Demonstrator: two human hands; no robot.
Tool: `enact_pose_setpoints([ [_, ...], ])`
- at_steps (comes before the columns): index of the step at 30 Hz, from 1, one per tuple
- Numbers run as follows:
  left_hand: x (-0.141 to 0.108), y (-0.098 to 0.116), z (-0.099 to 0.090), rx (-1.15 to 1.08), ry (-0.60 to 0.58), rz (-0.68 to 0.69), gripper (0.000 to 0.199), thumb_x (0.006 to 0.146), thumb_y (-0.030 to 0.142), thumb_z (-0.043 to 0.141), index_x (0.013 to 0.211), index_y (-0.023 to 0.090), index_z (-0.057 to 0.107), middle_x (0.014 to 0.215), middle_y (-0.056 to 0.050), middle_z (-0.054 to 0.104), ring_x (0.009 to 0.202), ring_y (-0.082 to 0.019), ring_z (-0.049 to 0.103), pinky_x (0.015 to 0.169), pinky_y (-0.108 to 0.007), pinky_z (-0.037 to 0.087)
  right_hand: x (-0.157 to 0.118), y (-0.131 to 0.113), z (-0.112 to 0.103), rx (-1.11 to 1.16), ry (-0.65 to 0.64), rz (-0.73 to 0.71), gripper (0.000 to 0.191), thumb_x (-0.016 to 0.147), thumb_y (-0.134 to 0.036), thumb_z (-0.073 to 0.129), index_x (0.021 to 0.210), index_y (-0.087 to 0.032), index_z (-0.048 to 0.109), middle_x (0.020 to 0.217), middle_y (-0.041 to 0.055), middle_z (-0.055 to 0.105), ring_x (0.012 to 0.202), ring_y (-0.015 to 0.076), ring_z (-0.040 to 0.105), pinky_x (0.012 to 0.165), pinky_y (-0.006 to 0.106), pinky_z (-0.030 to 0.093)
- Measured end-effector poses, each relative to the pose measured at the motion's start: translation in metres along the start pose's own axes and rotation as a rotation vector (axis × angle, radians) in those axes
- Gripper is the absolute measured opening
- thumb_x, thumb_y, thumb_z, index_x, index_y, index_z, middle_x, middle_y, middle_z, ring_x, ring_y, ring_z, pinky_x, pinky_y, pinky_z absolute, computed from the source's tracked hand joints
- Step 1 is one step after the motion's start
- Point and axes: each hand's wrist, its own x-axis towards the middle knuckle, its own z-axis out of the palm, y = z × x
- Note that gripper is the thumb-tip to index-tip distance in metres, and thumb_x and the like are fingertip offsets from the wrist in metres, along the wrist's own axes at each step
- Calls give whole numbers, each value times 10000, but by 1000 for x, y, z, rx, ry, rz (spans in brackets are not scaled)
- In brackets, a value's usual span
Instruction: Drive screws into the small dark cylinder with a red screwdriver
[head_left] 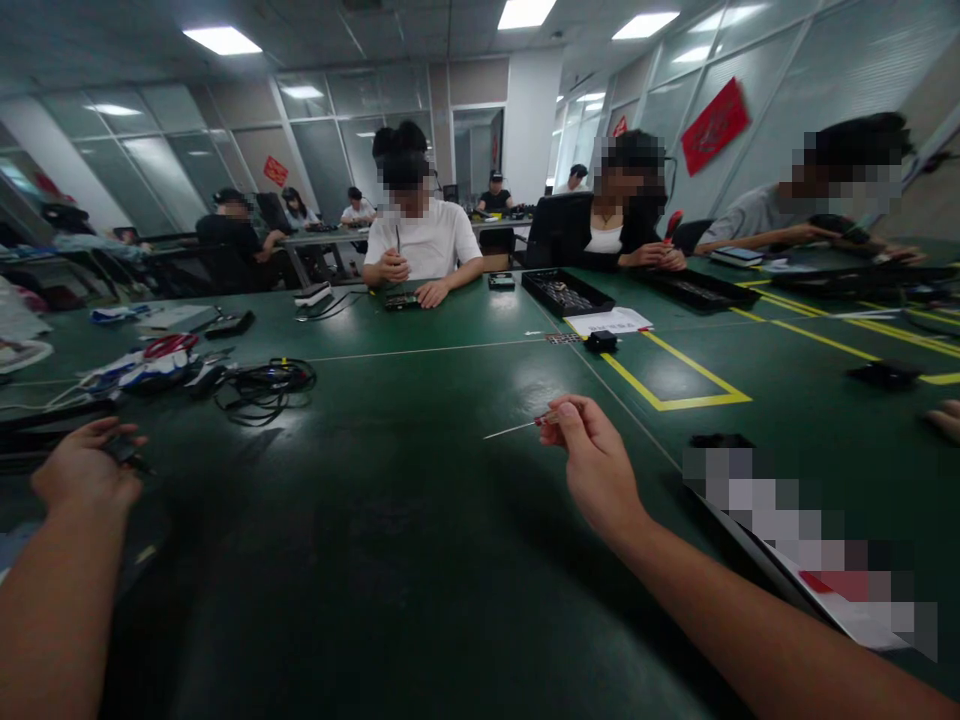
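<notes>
My right hand [592, 465] is closed around the red handle of a thin screwdriver [517, 429], its metal shaft pointing left above the green table [420, 580]. At the far left, my left hand [88, 468] has its fingers curled around a small dark object [127, 453], too dim to make out in detail. The two hands are wide apart, with bare tabletop between them.
Coiled black cables [270, 388] and gloves [161, 362] lie at the left. A pixelated sheet or booklet [795, 530] is beside my right forearm. Black trays [568, 293], a small black block [601, 341] and yellow tape [701, 402] lie farther off. People sit opposite.
</notes>
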Motion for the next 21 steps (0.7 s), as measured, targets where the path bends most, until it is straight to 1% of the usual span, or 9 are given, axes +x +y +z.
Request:
enact_pose_setpoints([
  [1,-2,2,0,-18,27,-78,125,589,80,470,684,160,474,671,-13,494,519,-141,485,499,-249,395,0,0,0,2,0,2,258,944,-485,584,951,-233,637,795,5,640,726,187,605,724,369,497],
  [2,-3,4,-1,-32,37,-127,153,583,69,461,704,159,490,689,-16,508,527,-145,493,497,-247,384,0,1,0,4,1,3,259,943,-488,587,949,-234,638,796,5,642,725,187,606,722,368,496],
  [6,-5,5,-4,-69,-14,-167,193,616,62,441,761,158,525,691,-16,514,526,-154,494,506,-250,369,0,0,0,9,0,6,259,939,-487,590,949,-234,643,806,8,649,724,185,608,720,365,497],
  [13,5,-7,-3,-65,-70,-153,291,570,23,441,809,160,534,711,-9,520,537,-146,501,548,-256,403,0,0,0,18,-16,14,273,936,-498,593,952,-230,642,798,8,649,718,187,608,714,361,499],
  [17,4,-7,-5,-27,-108,-139,313,550,43,475,833,163,536,715,-1,513,549,-148,499,539,-249,398,-1,-1,0,17,-24,13,280,940,-503,587,955,-229,642,792,5,646,713,183,607,711,355,498],
  [21,5,-8,-7,8,-98,-142,357,488,59,472,824,168,523,704,3,506,530,-151,491,524,-256,393,-1,-2,0,17,-20,14,282,933,-507,596,953,-229,643,787,3,649,709,181,609,707,352,502],
])
